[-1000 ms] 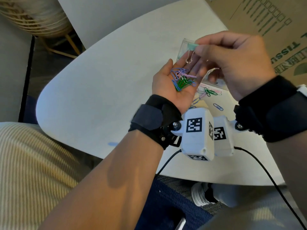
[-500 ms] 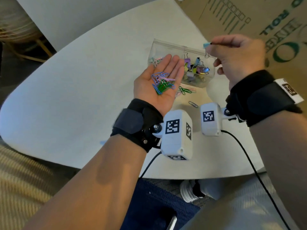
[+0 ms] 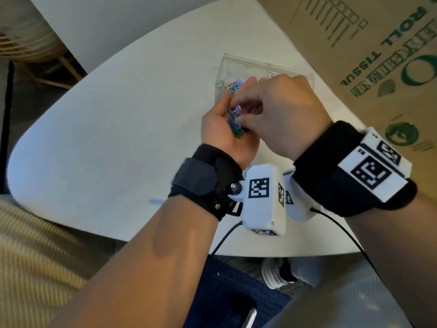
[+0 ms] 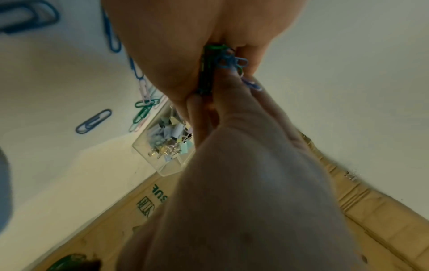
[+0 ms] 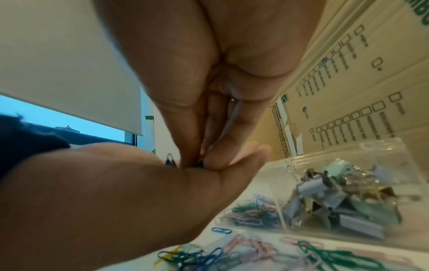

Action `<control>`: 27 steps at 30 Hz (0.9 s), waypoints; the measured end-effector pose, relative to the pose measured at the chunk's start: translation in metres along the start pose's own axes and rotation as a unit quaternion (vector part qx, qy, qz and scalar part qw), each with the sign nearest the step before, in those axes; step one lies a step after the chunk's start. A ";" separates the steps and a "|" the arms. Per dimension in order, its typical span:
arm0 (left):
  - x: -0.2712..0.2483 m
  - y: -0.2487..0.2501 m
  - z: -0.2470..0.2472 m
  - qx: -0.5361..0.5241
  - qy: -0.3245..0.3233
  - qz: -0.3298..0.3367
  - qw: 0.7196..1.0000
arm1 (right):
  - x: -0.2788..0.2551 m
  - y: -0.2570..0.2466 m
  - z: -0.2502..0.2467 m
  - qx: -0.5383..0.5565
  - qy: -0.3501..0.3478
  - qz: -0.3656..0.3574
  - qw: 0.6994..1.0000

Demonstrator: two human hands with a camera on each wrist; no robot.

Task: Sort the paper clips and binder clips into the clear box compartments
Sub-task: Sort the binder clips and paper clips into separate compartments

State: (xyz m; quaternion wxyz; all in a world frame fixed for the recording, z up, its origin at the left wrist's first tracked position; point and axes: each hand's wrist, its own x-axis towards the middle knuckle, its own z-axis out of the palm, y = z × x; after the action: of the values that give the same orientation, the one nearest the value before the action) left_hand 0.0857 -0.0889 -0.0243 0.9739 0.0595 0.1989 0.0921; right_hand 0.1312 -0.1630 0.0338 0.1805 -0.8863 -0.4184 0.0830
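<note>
Paper clips [image 3: 234, 121]: heap in upturned left hand [image 3: 222, 131], fingers flat; right hand [image 3: 279, 114] above, fingers pinching heap; box [image 3: 267, 67] just beyond.

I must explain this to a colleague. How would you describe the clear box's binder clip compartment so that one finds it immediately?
On the white table, beside the cardboard carton, stands the clear box. Its binder clip compartment holds bulky folded clips, unlike the neighbouring one with thin wire paper clips.
</note>
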 end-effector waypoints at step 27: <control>-0.006 0.024 -0.006 0.024 0.023 0.053 0.998 | 0.017 -0.017 -0.013 0.096 -0.032 0.047 0.994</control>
State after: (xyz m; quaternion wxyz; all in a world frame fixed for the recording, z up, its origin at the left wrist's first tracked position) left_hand 0.0748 -0.0662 -0.0237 0.9612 0.0912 0.2197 0.1400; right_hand 0.1337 -0.1437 0.0521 0.2469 -0.8804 -0.3722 0.1595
